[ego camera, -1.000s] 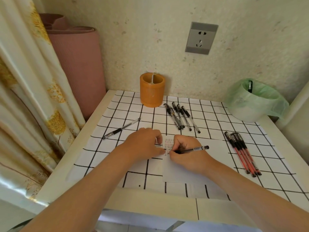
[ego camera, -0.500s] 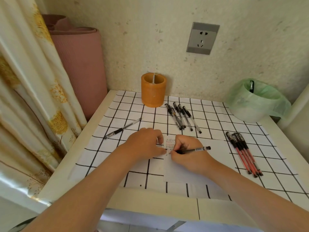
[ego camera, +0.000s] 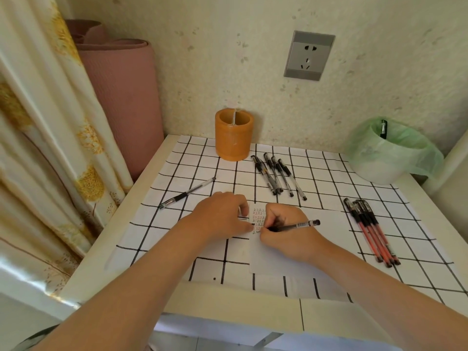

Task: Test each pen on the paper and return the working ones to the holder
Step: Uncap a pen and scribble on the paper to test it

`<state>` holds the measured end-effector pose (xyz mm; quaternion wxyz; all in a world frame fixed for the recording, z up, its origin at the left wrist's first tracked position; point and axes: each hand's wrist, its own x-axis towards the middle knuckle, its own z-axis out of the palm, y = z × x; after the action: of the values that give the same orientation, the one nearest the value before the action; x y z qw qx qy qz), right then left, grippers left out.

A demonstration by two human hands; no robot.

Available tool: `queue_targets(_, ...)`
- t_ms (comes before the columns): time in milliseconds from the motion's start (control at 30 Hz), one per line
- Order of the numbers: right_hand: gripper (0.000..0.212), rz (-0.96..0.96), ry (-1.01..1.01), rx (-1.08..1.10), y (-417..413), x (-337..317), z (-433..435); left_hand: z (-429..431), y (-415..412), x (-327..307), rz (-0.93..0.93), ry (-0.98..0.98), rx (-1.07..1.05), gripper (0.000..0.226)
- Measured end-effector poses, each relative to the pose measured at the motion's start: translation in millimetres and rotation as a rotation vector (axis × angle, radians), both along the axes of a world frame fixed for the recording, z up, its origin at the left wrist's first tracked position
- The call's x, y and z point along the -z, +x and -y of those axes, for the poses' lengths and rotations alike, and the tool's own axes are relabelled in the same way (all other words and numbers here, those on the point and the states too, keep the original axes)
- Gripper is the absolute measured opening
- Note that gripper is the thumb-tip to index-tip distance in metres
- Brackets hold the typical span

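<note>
We see the right grip (ego camera: pixel 286 234) curled round a pen (ego camera: pixel 296 226), pinching it low near the tip, with the tip down on the paper (ego camera: pixel 326 220) beside the written marks (ego camera: pixel 258 219). The pen has a clear barrel with dark ink inside, a barcode label near its back and a black end cap that points to the right. The marks are small rows of characters in red and dark ink, packed into the paper's far left corner. The paper is a plain white sheet lying flat on the checked cloth (ego camera: pixel 177 224) that covers the desk (ego camera: pixel 228 300).

The left grip (ego camera: pixel 220 216) holds nothing; it rests knuckles up on the paper's left edge, its fingers loosely bent, its thumb tip touching the sheet next to the marks.

The holder (ego camera: pixel 234 138) is an orange cylinder standing upright at the back of the desk near the wall. Just to its right lie four black pens (ego camera: pixel 278 177), side by side. A single black pen (ego camera: pixel 187 192) lies apart on the left. A bunch of red pens (ego camera: pixel 369 231) lies on the right, well apart from the paper's marks. In the far right corner stands a bin (ego camera: pixel 387 158) lined with a green bag, and another pen (ego camera: pixel 384 129) stands inside it.
</note>
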<state>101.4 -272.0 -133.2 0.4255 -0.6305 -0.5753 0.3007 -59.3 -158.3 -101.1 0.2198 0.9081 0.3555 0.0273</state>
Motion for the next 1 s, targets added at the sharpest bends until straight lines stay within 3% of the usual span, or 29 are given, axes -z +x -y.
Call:
queue_targets(533, 0.009, 0.04, -0.02, -0.006, -1, -2, 0, 1, 0, -1, 0.012, -0.002, 0.002, 0.029)
queue_targets(800, 0.021, 0.029, -0.048, -0.016, -2, -6, 2, 1, -1, 1, 0.016, 0.009, 0.003, 0.029)
queue_targets(900, 0.023, -0.118, -0.027, 0.047, -2, -9, 3, 1, -1, 2, 0.014, 0.01, 0.009, 0.03)
queue_targets(1000, 0.01, -0.237, 0.012, 0.14, -1, -15, 0, -1, -2, 0, 0.013, -0.006, 0.02, 0.028)
